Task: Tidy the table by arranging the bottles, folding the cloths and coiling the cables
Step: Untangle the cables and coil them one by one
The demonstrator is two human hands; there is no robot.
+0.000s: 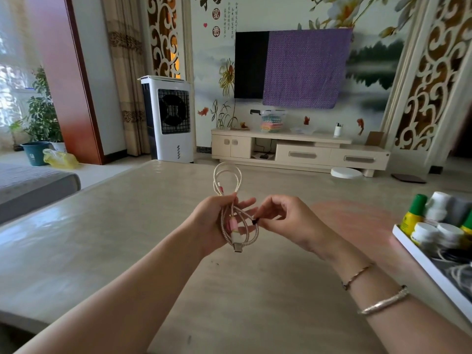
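A pale braided cable (228, 175) with pink plugs is gathered into loops above the beige table (127, 238). My left hand (212, 221) grips the bundle at its middle, with loops standing up above the fingers and a USB plug hanging below. My right hand (283, 221) pinches a small black piece on the cable at the bundle's right side. At the right edge a white tray (424, 264) holds green-capped yellow bottles (412, 215), white jars (425, 233) and other coiled cables (459, 272).
A grey sofa edge (33, 182) lies left of the table. Beyond the table stand a white air cooler (168, 118), a cream TV cabinet (301, 149) and a wall TV partly draped with a purple cloth (304, 67).
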